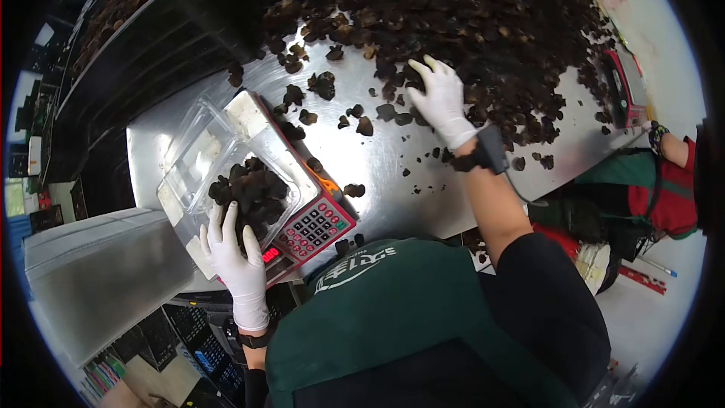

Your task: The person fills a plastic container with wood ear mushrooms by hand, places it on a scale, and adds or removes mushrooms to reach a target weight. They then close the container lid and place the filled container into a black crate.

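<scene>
My left hand [234,257], in a white glove, has its fingers spread over a clear plastic box [198,153] with a hinged lid folded back. Dark wood ear mushrooms [260,189] fill the box's near part, and my fingertips lie against them. Beneath the box is a digital scale [311,227] with a red keypad edge and lit red digits. My right hand [439,102], gloved too, hovers at the front edge of a large heap of wood ear mushrooms [498,30], its fingers apart and nothing between them.
Loose mushroom pieces lie scattered over the steel table [340,151]. A black crate [162,38] stands at the back left, and a grey bin [109,272] at the left. At the right are another scale [625,89] and a person in a red sleeve [674,189].
</scene>
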`<act>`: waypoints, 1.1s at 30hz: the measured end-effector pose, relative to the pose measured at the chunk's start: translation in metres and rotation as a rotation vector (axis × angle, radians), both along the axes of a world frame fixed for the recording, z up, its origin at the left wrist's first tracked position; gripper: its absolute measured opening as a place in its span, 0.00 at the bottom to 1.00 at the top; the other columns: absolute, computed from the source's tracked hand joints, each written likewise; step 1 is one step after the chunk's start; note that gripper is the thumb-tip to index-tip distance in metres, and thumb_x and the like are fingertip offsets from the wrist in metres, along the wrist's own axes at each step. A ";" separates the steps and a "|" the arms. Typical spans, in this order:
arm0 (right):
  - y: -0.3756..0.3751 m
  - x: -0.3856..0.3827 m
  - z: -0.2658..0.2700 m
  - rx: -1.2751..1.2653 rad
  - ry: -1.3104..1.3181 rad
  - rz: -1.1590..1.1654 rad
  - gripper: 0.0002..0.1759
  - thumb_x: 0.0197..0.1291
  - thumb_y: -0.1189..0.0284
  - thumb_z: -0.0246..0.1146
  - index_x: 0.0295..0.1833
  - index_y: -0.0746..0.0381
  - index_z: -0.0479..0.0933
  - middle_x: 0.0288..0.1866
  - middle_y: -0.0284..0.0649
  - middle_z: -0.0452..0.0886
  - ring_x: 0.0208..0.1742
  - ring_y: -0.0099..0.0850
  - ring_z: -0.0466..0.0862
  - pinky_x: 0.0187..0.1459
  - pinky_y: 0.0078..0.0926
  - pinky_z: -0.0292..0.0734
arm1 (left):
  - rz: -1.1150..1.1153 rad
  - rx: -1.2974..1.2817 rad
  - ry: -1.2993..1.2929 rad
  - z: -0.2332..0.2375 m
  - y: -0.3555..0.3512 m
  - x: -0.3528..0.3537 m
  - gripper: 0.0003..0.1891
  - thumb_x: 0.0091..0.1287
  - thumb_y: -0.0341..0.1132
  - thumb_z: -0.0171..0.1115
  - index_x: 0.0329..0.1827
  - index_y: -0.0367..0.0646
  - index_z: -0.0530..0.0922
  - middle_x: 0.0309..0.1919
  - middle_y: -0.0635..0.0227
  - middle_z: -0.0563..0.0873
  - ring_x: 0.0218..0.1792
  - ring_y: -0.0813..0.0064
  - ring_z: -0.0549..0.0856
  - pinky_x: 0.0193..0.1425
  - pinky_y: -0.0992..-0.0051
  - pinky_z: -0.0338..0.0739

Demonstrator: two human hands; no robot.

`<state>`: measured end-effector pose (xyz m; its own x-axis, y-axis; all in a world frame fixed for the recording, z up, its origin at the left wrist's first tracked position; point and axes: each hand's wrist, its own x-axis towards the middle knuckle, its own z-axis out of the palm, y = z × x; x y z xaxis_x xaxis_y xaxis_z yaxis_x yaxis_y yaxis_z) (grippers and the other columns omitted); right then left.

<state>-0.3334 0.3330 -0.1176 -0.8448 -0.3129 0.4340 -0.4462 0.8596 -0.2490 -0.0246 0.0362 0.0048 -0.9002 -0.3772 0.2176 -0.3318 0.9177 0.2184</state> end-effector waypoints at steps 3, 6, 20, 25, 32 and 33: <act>-0.001 -0.003 0.012 0.023 -0.092 0.013 0.17 0.53 0.59 0.70 0.48 0.50 0.87 0.57 0.36 0.83 0.64 0.38 0.76 0.67 0.42 0.63 | -0.002 0.022 0.005 0.000 -0.001 -0.002 0.22 0.67 0.32 0.59 0.65 0.43 0.79 0.66 0.51 0.78 0.66 0.53 0.76 0.77 0.50 0.58; -0.055 -0.003 0.029 -0.154 -0.149 0.227 0.19 0.53 0.61 0.70 0.50 0.54 0.86 0.56 0.38 0.83 0.59 0.41 0.79 0.60 0.40 0.75 | 0.006 0.001 -0.015 0.000 0.000 -0.003 0.22 0.67 0.32 0.60 0.65 0.43 0.79 0.66 0.51 0.78 0.66 0.52 0.76 0.77 0.50 0.58; -0.122 -0.031 0.004 -0.809 -0.976 0.600 0.17 0.64 0.79 0.59 0.56 0.68 0.83 0.52 0.39 0.88 0.51 0.24 0.86 0.55 0.25 0.80 | 0.029 0.064 -0.017 0.001 0.002 -0.011 0.22 0.65 0.31 0.60 0.65 0.44 0.79 0.65 0.53 0.78 0.67 0.53 0.75 0.77 0.50 0.58; -0.066 -0.032 0.032 -0.739 -1.007 0.333 0.17 0.59 0.82 0.55 0.50 0.68 0.84 0.46 0.39 0.89 0.48 0.26 0.87 0.54 0.23 0.80 | 0.045 0.071 -0.045 0.001 0.000 -0.005 0.23 0.64 0.30 0.60 0.64 0.42 0.79 0.64 0.49 0.79 0.68 0.52 0.75 0.78 0.50 0.57; -0.026 -0.096 0.020 -0.218 -0.089 0.099 0.27 0.55 0.64 0.67 0.63 0.52 0.80 0.65 0.44 0.77 0.65 0.47 0.75 0.65 0.39 0.74 | 0.047 0.073 -0.072 0.004 0.002 -0.007 0.22 0.66 0.31 0.58 0.64 0.41 0.79 0.66 0.50 0.77 0.69 0.53 0.74 0.78 0.50 0.55; -0.033 -0.099 0.020 -0.176 -0.113 0.125 0.31 0.54 0.60 0.69 0.66 0.48 0.77 0.70 0.45 0.73 0.68 0.51 0.72 0.66 0.43 0.74 | 0.046 0.070 -0.076 0.005 0.002 -0.007 0.22 0.66 0.31 0.58 0.64 0.41 0.79 0.67 0.50 0.77 0.69 0.53 0.74 0.78 0.50 0.55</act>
